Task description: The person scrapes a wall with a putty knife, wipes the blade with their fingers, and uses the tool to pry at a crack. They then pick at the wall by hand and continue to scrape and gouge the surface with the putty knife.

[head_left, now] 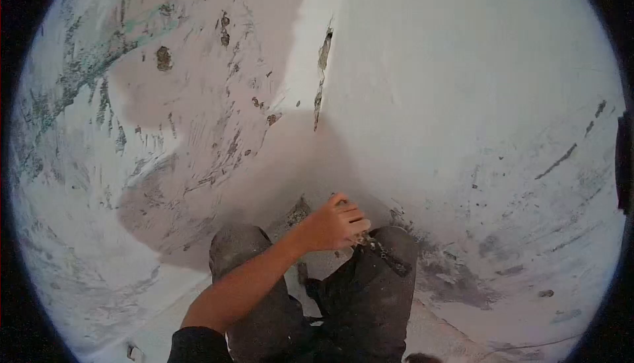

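My left hand (340, 223) reaches in from the lower left on a bare forearm, with its fingers curled closed. Below the fingers, a dark, plaster-crusted object (389, 256) slants down to the right across my right knee. It seems to come out of the grip, but its kind does not show. Both knees, in dark, dusty trousers (389, 297), are bent in front of the wall corner. My right hand is out of view.
Two walls meet ahead. The left wall (198, 92) has damp pinkish patches, scrapes and pits. The right wall (475, 85) is smooth and white above, scuffed lower down. A jagged crack (321, 66) runs down the corner. Pale floor (436, 336) shows beside my legs.
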A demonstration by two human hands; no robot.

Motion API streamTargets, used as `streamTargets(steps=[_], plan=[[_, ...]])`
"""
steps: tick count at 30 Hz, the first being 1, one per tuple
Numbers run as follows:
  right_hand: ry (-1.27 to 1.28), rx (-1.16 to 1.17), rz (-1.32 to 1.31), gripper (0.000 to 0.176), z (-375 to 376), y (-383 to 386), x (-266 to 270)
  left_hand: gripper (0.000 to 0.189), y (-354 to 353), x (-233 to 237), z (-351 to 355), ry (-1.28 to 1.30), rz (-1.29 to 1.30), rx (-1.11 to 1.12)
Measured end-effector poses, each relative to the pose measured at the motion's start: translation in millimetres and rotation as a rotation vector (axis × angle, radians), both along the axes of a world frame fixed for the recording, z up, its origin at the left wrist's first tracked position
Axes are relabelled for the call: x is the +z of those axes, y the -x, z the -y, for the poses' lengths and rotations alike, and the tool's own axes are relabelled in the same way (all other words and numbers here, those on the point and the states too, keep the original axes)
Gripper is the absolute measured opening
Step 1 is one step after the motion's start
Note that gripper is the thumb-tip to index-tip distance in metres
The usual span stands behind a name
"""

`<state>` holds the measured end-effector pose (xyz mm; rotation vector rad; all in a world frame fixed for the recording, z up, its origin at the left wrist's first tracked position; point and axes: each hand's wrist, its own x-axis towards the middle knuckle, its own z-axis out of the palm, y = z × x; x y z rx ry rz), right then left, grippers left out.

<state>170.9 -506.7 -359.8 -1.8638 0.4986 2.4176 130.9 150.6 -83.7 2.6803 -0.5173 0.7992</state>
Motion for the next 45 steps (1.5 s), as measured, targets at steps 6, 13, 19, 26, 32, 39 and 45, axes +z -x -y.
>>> streamTargets(steps=[6,13,19,26,32,39,45], plan=[[-0.871,0.245,1.532,0.051,-283,-32,326,0.036,9,7,19,-0.058,0.138,0.060],[-1.381,0.411,1.751,0.059,-380,1,334,0.028,4,20,33,-0.132,0.248,0.120],[-1.383,0.246,1.583,0.056,-399,2,325,0.035,-3,40,32,-0.142,0.459,0.222],[-1.447,-0.493,0.996,0.054,-423,-1,341,0.044,-13,28,32,1.042,0.573,0.558],[-1.548,-0.533,0.882,0.052,-468,-27,368,0.033,-11,-13,18,1.726,0.047,0.274],[-1.724,-0.469,0.810,0.050,-493,-62,394,0.024,-18,-17,18,1.628,-0.036,0.231],[-1.655,-0.626,1.011,0.045,-502,-62,387,0.020,-20,-9,20,1.617,-0.052,0.250]])
